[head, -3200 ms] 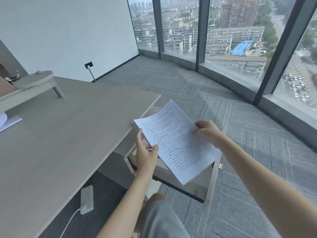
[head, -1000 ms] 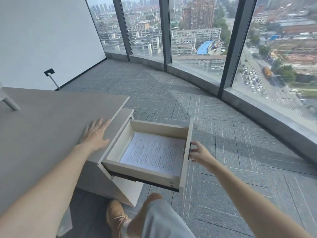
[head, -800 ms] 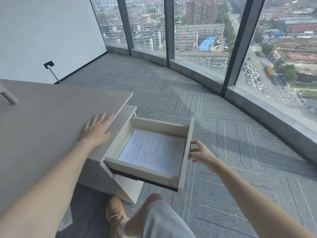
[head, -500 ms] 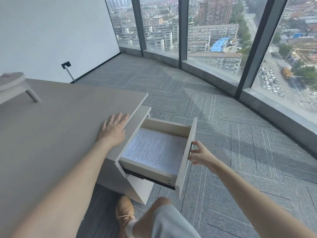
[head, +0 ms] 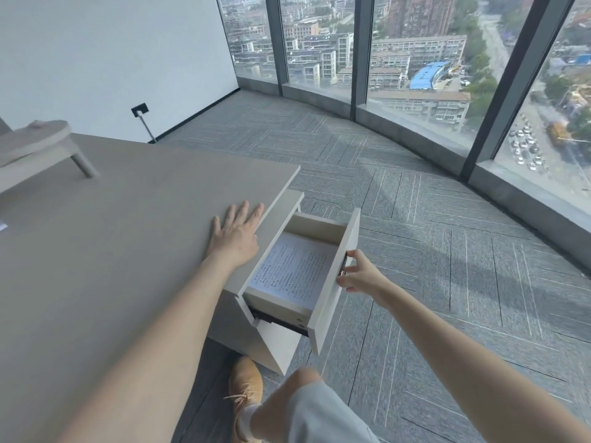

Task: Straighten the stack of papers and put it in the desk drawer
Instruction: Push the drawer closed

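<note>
White printed stack of papers [head: 292, 271] lies flat in the half-open pale wooden desk drawer [head: 332, 279]; right hand [head: 359, 273] pinches its front panel, left hand [head: 236, 233] rests flat, fingers spread, on the grey desk top [head: 112, 235].

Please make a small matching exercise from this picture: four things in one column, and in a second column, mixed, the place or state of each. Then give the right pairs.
Things:
1. stack of papers
2. left hand
3. right hand
4. drawer

Places or states:
A. flat on the desk top
B. pulled out, open
C. lying inside the drawer
D. at the drawer's front panel

Pairs: 1-C, 2-A, 3-D, 4-B
</note>
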